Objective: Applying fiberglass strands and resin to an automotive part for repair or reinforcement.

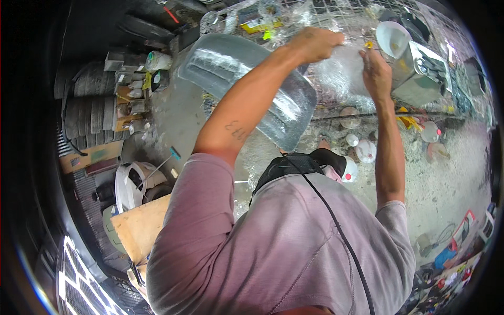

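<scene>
A whitish, see-through sheet (pixel 344 73) hangs between my hands; whether it is plastic film or fibre matting I cannot tell. At its upper left, my left hand (pixel 321 43) is closed in a pinch. My right hand (pixel 376 73) is also closed, at the sheet's right edge, with a small yellow thing (pixel 369 45) just above its fingertips. Under my left forearm lies a large, glossy grey moulded panel (pixel 220 64) with long ridges. A white bowl (pixel 392 40) stands close beyond my right hand. Next to it is a square metal can (pixel 420 79).
The far worktop has a wire grid (pixel 336 11) and a yellow packet (pixel 260 25). Below its edge, several clear plastic jugs (pixel 366 151) stand on the floor. At left are stacked tyres (pixel 90 113), boxes, and a wooden board (pixel 140 228). A black cord (pixel 336 223) runs down my shirt.
</scene>
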Tool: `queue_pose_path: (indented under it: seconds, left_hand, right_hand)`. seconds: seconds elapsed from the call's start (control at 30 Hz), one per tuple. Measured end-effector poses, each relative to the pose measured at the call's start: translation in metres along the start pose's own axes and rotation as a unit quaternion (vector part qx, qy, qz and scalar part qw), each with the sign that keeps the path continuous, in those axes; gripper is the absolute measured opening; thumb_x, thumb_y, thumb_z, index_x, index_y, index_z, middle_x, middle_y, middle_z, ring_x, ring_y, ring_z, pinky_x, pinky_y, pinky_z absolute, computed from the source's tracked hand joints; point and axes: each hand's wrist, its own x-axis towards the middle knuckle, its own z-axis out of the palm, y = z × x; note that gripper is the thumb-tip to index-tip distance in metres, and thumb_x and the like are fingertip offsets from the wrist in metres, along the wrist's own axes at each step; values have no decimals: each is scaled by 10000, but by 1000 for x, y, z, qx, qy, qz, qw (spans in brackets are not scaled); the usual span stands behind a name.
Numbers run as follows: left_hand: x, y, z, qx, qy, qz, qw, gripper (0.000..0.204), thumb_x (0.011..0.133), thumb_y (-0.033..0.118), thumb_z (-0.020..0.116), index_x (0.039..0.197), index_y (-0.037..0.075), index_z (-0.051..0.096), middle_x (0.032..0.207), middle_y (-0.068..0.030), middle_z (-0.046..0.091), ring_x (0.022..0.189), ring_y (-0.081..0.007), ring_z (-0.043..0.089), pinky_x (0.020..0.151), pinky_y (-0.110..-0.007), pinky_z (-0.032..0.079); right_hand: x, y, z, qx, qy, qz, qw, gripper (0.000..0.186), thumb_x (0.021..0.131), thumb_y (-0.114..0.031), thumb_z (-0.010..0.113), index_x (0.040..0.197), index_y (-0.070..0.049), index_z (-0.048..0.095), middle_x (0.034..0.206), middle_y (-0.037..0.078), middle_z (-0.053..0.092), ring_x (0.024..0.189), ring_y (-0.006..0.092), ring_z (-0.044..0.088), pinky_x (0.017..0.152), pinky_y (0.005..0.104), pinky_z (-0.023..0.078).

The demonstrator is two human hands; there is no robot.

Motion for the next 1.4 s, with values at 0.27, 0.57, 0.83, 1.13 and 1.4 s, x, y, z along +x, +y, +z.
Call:
queue_pose_path:
  seconds: [0.27,0.57,0.83,1.13,1.4]
  left_hand:
    - [-52,-90,-7,-147,244,-218,934,235,954,225,499,1052,41,607,850,-195,658,775,-332,615,738,-391,476]
    - [-55,38,38,-635,292,-271,662,568,943,439,587,1244,-41,554,1095,-82,645,1033,-156,566,887,-310,447]
    - [-88,64,42,-625,274,-274,678,515,877,251,703,1241,-73,537,1166,-164,623,1038,-183,589,907,-308,461]
    - [-110,49,56,-709,201,-141,661,431,902,317,675,1144,-36,626,1103,-112,655,1019,-138,572,919,-298,433]
    - [-37,43,106,-861,301,-259,316,218,939,168,535,991,-21,630,949,-121,654,861,-230,635,759,-407,515]
  right_hand:
    - [-24,-9,-39,48,210,169,962,243,961,-273,601,1021,-50,676,790,67,658,726,124,595,645,282,475]
    - [-6,-87,13,207,118,203,950,271,897,-278,686,978,-21,658,858,93,678,747,148,600,666,306,480]
    - [-35,-88,10,172,72,199,962,518,848,-234,742,1233,46,538,1117,135,624,978,203,590,849,317,460]
    - [-41,-113,-24,204,-219,201,933,277,953,-230,621,1050,28,643,857,-30,620,730,63,478,669,238,412]
    - [-48,-126,-9,-63,-78,-50,994,270,941,-134,567,729,10,482,597,209,462,493,383,394,505,437,358]
